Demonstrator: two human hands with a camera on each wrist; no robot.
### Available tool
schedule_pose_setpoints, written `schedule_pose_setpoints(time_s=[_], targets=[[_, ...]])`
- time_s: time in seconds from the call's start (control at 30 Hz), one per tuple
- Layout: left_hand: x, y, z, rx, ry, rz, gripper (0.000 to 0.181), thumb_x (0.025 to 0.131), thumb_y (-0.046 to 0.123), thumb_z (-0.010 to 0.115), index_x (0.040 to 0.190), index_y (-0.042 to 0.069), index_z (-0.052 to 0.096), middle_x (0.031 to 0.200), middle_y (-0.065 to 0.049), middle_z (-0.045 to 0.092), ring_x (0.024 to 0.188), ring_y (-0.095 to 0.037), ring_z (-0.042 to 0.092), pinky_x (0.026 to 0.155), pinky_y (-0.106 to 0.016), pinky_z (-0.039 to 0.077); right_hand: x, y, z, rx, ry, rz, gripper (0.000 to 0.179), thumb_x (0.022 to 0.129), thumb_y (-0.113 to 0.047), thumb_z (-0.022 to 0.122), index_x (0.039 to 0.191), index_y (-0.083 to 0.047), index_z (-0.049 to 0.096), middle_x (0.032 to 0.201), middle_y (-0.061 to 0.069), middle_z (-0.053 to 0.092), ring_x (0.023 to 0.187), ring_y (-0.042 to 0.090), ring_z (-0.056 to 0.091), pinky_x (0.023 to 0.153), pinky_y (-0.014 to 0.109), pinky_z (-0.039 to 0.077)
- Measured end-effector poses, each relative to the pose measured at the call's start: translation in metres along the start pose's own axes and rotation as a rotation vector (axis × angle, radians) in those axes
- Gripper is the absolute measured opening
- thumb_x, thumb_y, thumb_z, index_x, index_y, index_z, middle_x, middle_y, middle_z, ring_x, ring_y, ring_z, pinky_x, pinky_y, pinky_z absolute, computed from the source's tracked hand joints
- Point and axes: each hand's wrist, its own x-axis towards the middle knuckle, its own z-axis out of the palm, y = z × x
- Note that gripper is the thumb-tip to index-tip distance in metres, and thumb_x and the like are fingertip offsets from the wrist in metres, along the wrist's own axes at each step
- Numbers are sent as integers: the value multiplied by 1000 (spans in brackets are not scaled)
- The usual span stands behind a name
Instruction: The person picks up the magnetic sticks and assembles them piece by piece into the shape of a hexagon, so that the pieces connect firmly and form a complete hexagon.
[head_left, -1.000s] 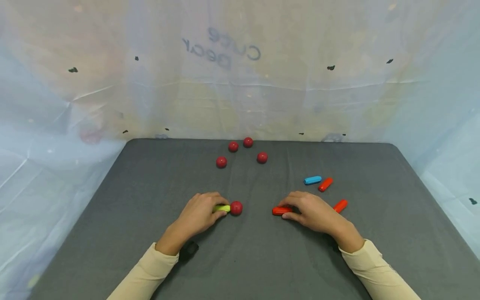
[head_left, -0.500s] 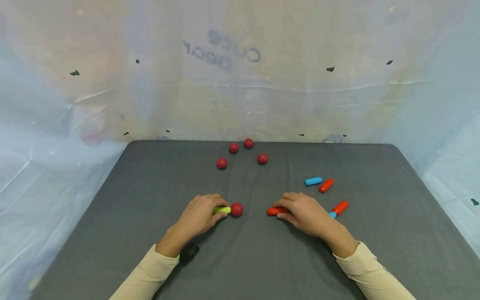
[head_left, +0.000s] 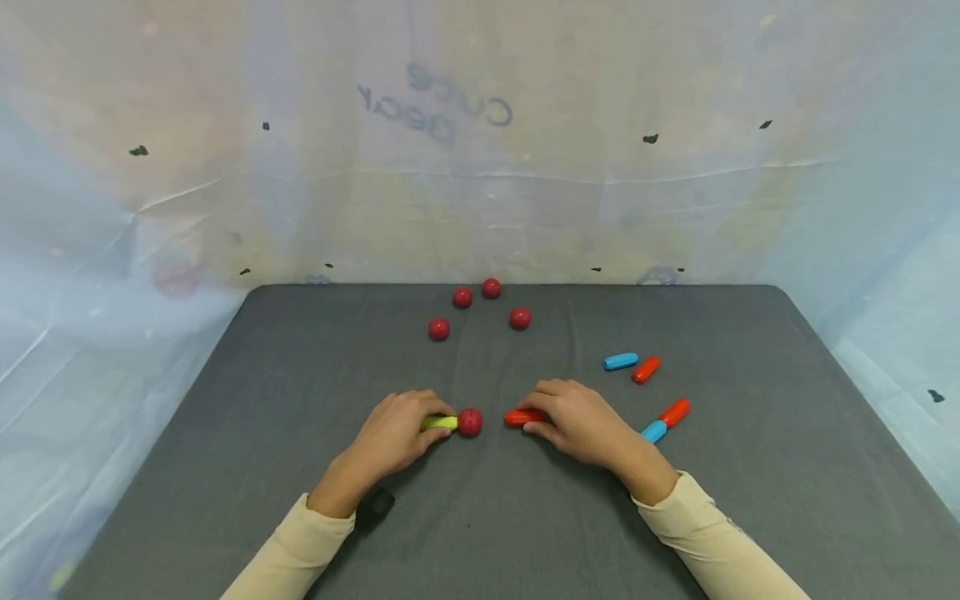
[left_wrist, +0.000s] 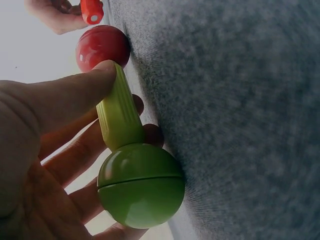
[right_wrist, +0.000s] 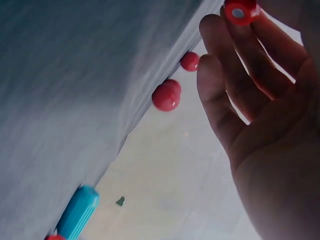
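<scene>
My left hand (head_left: 393, 429) pinches a yellow-green toy rod (left_wrist: 120, 110) between thumb and fingers, low over the grey tabletop. One end of the rod meets a red ball (head_left: 470, 422); a green ball (left_wrist: 142, 185) sits at the other end, hidden under the hand in the head view. To the right, my right hand (head_left: 577, 421) grips a red toy rod (head_left: 519, 417) that points at the red ball, with a small gap between them. A pale round disc shows in that rod's end (right_wrist: 239, 13) in the right wrist view.
Several loose red balls (head_left: 521, 317) lie near the back of the grey table (head_left: 337, 358). At right are a blue rod (head_left: 620, 361) and a red rod (head_left: 647, 369). Another blue rod (head_left: 654, 431) meets a red one (head_left: 676, 412) end to end. A pale sheet (head_left: 562, 208) hangs behind.
My right hand has moved left with the red rod, narrowing the gap to the red ball. The blue rod behind its wrist has come into view. My left hand has stayed nearly still.
</scene>
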Motion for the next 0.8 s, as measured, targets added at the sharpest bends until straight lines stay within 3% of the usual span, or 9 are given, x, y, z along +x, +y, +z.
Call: schedule_pose_setpoints(time_s=[0.4,0.8], targets=[[-2,1,2,-6,8,17,19,79,28,78,97,22,74,89,10,67,81,-9,62,79,-38,49,12,-17,7,-43,38,-72,17,85,-30,74,100,-22,72,87,-9,61,75,9,55,74,31,48],[-2,5,0,14,30,65,20,78,27,80,97,21,75,87,10,66,81,-11,64,77,-38,50,14,-21,8,-66,26,-68,20,85,-32,73,102,-22,72,92,-8,63,81,10,58,77,31,48]])
